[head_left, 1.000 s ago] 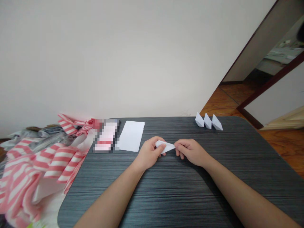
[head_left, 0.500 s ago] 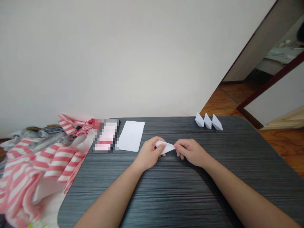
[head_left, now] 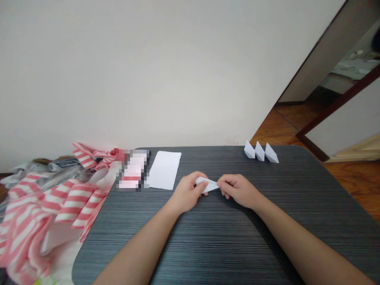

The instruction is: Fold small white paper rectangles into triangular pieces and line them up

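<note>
A small folded white paper piece is held between both hands just above the dark striped table. My left hand pinches its left end, fingers curled around it. My right hand pinches its pointed right end with closed fingers. Three finished folded paper pieces stand in a row at the table's far right edge. A stack of flat white paper lies at the far left of the table.
A pixelated pink and white object lies left of the paper stack. Red and white striped plastic bags pile up off the table's left side. A wall runs behind the table; wooden floor and a doorway lie to the right.
The hands have barely shifted; the paper piece looks slightly more closed between the fingers. Nothing else moved.
</note>
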